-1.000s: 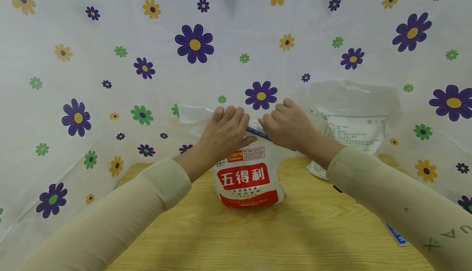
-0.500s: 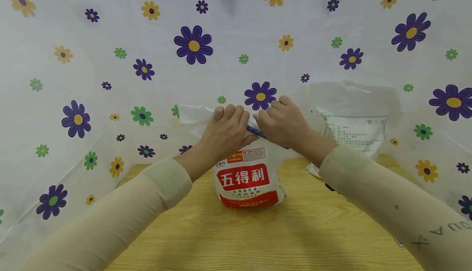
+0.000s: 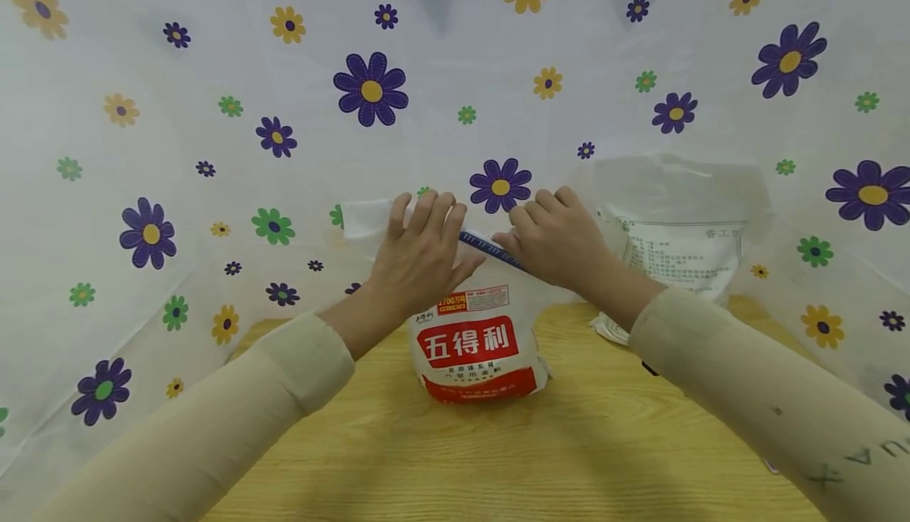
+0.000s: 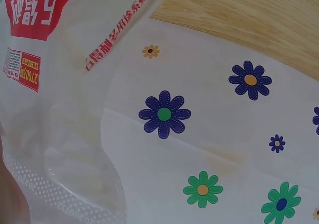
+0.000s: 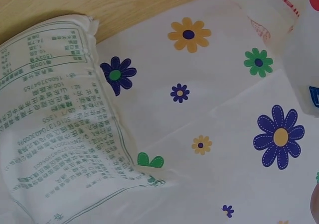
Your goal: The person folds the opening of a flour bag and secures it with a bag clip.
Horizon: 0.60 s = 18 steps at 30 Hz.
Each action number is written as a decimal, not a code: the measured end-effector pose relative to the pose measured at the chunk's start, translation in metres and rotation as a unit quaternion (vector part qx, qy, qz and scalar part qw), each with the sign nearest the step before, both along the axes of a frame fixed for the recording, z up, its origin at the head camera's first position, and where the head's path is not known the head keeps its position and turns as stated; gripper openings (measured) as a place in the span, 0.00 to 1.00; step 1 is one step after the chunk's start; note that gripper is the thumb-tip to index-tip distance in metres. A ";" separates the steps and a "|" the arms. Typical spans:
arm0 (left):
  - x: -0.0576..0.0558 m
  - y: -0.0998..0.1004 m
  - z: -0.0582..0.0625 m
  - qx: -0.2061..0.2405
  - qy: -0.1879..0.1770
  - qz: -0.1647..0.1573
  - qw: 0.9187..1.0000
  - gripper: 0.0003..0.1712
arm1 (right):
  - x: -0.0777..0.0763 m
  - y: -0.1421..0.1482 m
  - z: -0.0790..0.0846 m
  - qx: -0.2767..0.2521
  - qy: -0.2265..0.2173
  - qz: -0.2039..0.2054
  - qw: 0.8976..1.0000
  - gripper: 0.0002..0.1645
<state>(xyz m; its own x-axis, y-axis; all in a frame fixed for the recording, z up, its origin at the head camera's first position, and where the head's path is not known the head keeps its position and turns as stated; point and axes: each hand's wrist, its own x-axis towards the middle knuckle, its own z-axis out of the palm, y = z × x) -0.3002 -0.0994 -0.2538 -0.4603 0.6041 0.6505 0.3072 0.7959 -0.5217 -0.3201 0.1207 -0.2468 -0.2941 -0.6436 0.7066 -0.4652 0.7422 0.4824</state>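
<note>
On the wooden table stands a white plastic flour bag point(image 3: 472, 340) with red panels and Chinese lettering. A thin blue bag clip point(image 3: 490, 250) slants across its upper part, between the two hands. My left hand point(image 3: 419, 249) holds the bag's top, fingers bent over the far side and thumb in front. Curled fingers of my right hand point(image 3: 558, 242) grip the clip's right part, its lower end hidden by the hand. The left wrist view shows the bag's clear, dotted top hem point(image 4: 65, 194); only a sliver of the left hand point(image 4: 10, 194) enters there.
A second white bag point(image 3: 682, 253) with green print stands behind my right forearm. A small dark object point(image 3: 649, 369) peeks out beside the right cuff. The table point(image 3: 426, 459) meets a flower-printed white sheet point(image 3: 270, 72) at the back and sides.
My left hand has loosened, its fingers spreading and moving slightly left and up, which uncovers more of the clip. The right hand moved left, then back right. The flour bag stays in place.
</note>
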 end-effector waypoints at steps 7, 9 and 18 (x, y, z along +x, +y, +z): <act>0.004 -0.009 -0.001 0.003 -0.008 0.003 1.000 0.41 | -0.002 0.016 -0.010 -0.003 -0.043 -0.057 0.997 0.22; 0.004 -0.012 -0.002 0.006 -0.007 0.000 1.000 0.41 | -0.002 0.019 -0.012 0.002 -0.063 -0.090 0.994 0.23; 0.005 -0.020 -0.002 0.010 -0.008 0.000 1.000 0.41 | 0.000 0.021 -0.013 0.007 -0.149 -0.175 0.973 0.25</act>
<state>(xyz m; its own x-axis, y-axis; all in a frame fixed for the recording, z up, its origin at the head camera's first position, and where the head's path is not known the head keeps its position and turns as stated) -0.2949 -0.1196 -0.2557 -0.4706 0.5906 0.6556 0.3148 0.8065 -0.5005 -0.3200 0.1415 -0.2597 -0.6879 -0.4759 0.5480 -0.3060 0.8748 0.3755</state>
